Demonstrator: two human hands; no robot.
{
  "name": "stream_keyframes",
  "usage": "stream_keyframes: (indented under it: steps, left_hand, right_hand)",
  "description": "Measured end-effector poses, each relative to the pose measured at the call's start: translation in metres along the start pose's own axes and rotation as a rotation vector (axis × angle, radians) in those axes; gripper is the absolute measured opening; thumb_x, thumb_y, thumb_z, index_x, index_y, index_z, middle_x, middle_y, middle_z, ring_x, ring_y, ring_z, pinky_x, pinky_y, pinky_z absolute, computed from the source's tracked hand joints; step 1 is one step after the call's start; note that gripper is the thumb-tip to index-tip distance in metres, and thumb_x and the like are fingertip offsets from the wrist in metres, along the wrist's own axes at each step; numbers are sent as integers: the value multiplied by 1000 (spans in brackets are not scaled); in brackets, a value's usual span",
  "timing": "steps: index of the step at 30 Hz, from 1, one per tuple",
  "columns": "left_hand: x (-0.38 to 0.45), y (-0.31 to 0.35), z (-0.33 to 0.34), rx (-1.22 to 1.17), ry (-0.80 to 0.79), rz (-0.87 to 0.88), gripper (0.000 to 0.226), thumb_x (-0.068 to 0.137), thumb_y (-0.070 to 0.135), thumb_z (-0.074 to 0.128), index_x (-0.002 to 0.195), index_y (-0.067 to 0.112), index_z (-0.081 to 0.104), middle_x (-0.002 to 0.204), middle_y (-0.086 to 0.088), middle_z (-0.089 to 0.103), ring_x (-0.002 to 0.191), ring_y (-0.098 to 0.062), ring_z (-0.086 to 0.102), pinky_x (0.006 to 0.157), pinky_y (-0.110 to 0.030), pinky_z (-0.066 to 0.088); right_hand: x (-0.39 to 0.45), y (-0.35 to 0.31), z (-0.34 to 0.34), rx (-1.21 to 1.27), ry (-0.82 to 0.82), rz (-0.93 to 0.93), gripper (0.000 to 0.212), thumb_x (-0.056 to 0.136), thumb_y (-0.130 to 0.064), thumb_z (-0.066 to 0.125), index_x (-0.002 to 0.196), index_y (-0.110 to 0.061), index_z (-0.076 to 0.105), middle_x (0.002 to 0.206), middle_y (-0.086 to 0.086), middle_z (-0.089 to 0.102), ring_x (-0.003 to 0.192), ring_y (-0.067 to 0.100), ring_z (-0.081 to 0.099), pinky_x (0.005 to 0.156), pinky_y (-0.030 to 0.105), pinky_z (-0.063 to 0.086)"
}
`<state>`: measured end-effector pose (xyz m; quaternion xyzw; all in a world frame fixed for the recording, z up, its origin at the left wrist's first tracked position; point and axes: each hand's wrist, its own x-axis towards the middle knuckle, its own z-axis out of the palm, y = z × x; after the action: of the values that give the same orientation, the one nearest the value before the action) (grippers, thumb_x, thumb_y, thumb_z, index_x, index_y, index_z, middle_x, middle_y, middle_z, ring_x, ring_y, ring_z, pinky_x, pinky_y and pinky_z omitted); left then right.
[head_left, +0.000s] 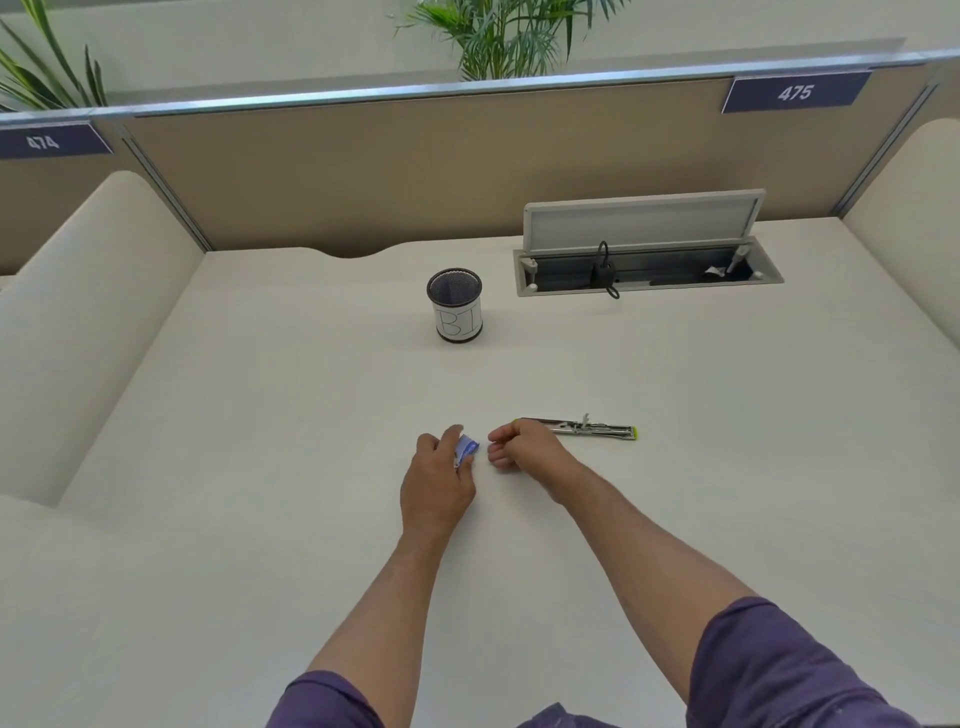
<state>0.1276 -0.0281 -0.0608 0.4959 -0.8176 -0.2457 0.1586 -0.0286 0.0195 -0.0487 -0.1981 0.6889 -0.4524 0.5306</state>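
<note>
My left hand (437, 480) holds a small blue and white box (466, 450) between thumb and fingers, just above the white desk (260, 415). My right hand (522, 446) hovers right beside the box with its fingers curled; I cannot make out anything in them. Just behind my right hand, an opened metal stapler (584, 427) with yellow-green ends lies flat on the desk.
A black mesh pen cup (455, 305) with a paper label stands toward the back centre. A cable hatch (647, 265) with its lid raised is set into the desk at the back right. A beige partition runs behind, with rounded side dividers.
</note>
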Motion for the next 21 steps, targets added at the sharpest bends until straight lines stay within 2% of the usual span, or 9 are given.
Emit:
stream_keyframes:
  steps: [3,5,7,11,17,21]
  left_hand:
    - [2,-1,-2,59,-25,-12,40,97,26,56,137,31,57,105,-2,47,68,-24,60,58,-32,53]
    - [4,-1,-4,92,-37,-5,35,98,29,56,133,27,61,104,-2,45,66,-25,60,58,-31,54]
    - [6,-3,-4,92,-59,5,35,97,34,59,131,23,59,108,-3,45,70,-25,61,59,-31,52]
    - [13,-9,-6,48,-147,0,50,91,41,68,135,22,53,118,-1,47,82,-25,62,66,-31,50]
    - [22,-13,-14,38,-210,-5,54,82,50,75,124,24,53,113,1,52,86,-20,59,68,-29,43]
    - [23,-10,-14,63,-195,3,45,85,47,73,116,21,55,107,1,54,85,-21,59,67,-31,46]
  right_hand:
    - [0,5,-3,-19,-42,-39,32,88,16,44,109,2,63,104,21,71,94,24,72,90,35,61]
    - [0,7,-4,-2,-50,-49,31,87,16,47,109,3,64,109,24,71,102,27,74,92,36,61]
    - [1,7,-3,21,-47,-47,29,88,16,48,108,3,64,110,25,71,101,27,74,92,37,61]
    - [1,5,-2,35,-72,-46,28,86,18,55,102,-2,66,102,19,70,94,22,71,90,32,61]
    - [-2,2,-1,31,-91,-49,31,87,20,51,108,2,65,111,25,71,108,30,72,93,35,60]
    - [-7,0,-3,-3,-109,-81,25,92,16,49,112,11,63,109,28,72,91,24,76,79,23,62]
